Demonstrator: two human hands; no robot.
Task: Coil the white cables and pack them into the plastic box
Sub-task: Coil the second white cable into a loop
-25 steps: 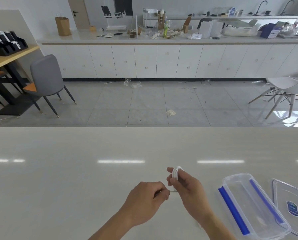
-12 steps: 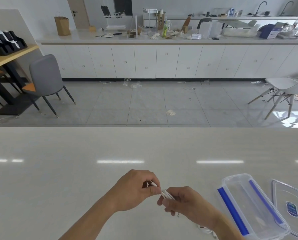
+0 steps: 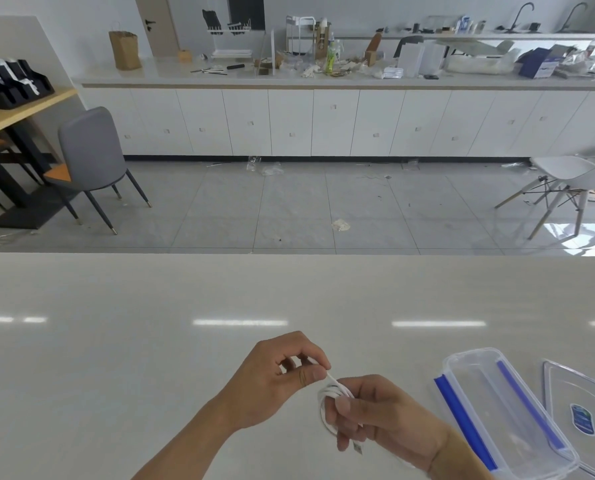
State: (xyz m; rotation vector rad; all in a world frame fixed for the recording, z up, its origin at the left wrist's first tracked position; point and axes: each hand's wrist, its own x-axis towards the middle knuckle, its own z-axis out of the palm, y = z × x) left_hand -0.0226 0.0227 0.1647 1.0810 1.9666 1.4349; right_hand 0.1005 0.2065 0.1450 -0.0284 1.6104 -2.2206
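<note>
Winding white cable [image 3: 328, 400] w/ both: right hand [image 3: 375, 415] grips coil, left hand [image 3: 282, 379] pinches end; plastic box [image 3: 503, 414] beside right hand holds nothing yet.

The room is bright and evenly lit. Ceiling lights show as soft white streaks across the glossy table [image 3: 150, 341]. Strong daylight glares off the floor [image 3: 566, 233] at far right, probably from a window outside the view. Shadows under the hands are faint. Wide-angle distortion bends the far counter [image 3: 323, 85] toward the edges, where detail goes soft and smeared.
</note>
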